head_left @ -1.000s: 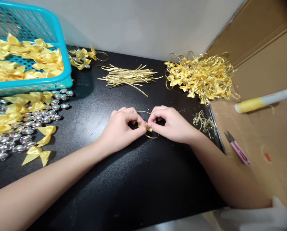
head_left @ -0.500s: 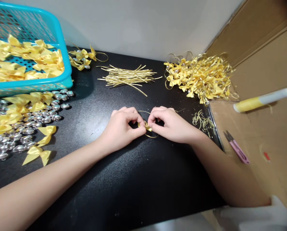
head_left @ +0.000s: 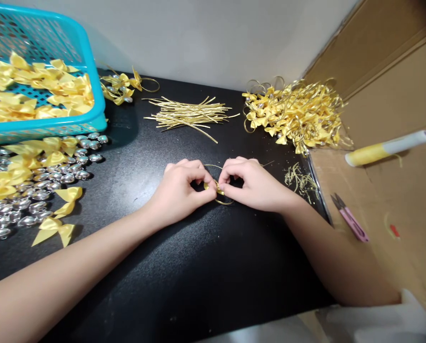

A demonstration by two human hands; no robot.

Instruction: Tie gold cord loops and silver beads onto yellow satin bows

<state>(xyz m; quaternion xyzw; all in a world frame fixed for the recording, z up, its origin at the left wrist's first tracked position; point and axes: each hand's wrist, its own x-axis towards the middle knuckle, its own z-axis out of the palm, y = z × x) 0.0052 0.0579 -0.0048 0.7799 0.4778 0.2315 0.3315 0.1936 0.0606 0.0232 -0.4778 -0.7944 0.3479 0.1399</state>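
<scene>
My left hand (head_left: pixel 186 186) and my right hand (head_left: pixel 250 183) meet over the black table (head_left: pixel 198 267), thumbs and forefingers pinched. Between the fingertips sits a small yellow ribbon bow (head_left: pixel 220 192), mostly covered. Gold cord (head_left: pixel 224 202) loops out below it, and a thin strand shows above between the hands. The left fingers hold the bow's left side. At its right side the right fingertips pinch the gold cord; the exact spot is hidden. Cut gold cords (head_left: pixel 193 114) lie in a bundle beyond the hands.
A turquoise basket (head_left: pixel 87 52) of yellow bows stands at the back left. Silver beads (head_left: pixel 68 177) and loose bows (head_left: pixel 68 200) lie before it. Finished looped bows (head_left: pixel 294 114) are heaped at the back right. Cord scraps (head_left: pixel 302 181), pink thread snips (head_left: pixel 353 224) and a yellow-white roll (head_left: pixel 389 147) are rightward.
Both hands stay in nearly the same place. The right fingertips have shifted slightly at the bow. The whole view has slid a little to the left.
</scene>
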